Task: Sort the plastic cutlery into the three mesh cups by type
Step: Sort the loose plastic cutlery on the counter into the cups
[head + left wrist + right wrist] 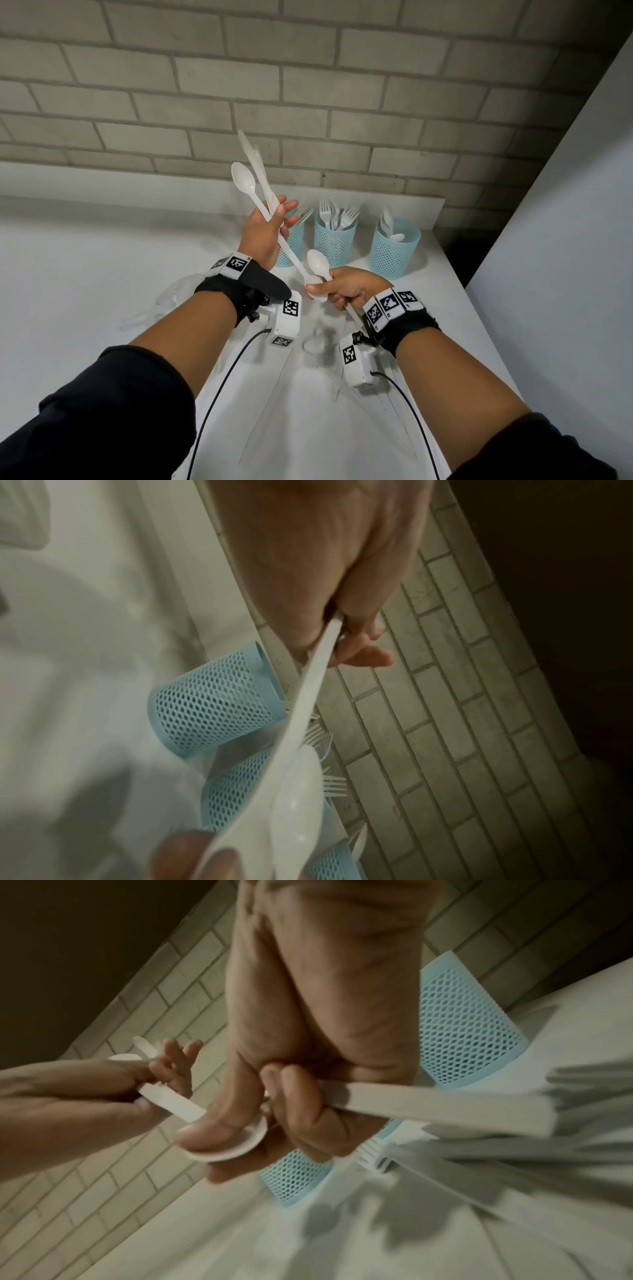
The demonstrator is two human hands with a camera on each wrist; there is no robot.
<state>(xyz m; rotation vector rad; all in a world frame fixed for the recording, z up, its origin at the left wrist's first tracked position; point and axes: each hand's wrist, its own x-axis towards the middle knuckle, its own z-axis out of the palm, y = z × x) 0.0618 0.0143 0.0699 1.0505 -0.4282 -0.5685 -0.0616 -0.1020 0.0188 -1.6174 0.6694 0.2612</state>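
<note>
Left hand [265, 229] raised over the table [85, 274], gripping a mixed bundle [255, 164]: a spoon [244, 180] sticking up at 11 o'clock, what look like knives behind it, and a long piece [291, 253] running down toward 5 o'clock. Right hand [346, 286] curled round a second spoon [318, 265], bowl up, thumb pinching the bowl end of that long piece.

Step, as I read it: pulling a spoon out of the left bundle to join the right-hand one. Do it well: pull along the handle, loosen only the left fingers on that piece, so the rest don't slip.

Cups sit at 12 to 1 o'clock: spoon cup [394, 248] rightmost, fork cup [335, 240] middle, third cup [291, 246] half hidden behind the left hand, contents unclear. Loose cutlery [164, 301] blurred on the table near 9 o'clock and below the wrists.

Room: spoon cup stands near the table's right edge, grey panel [565, 240] just beyond at 3 o'clock, brick wall [308, 85] close behind. Approach from above; cups look light, easy to tip.
</note>
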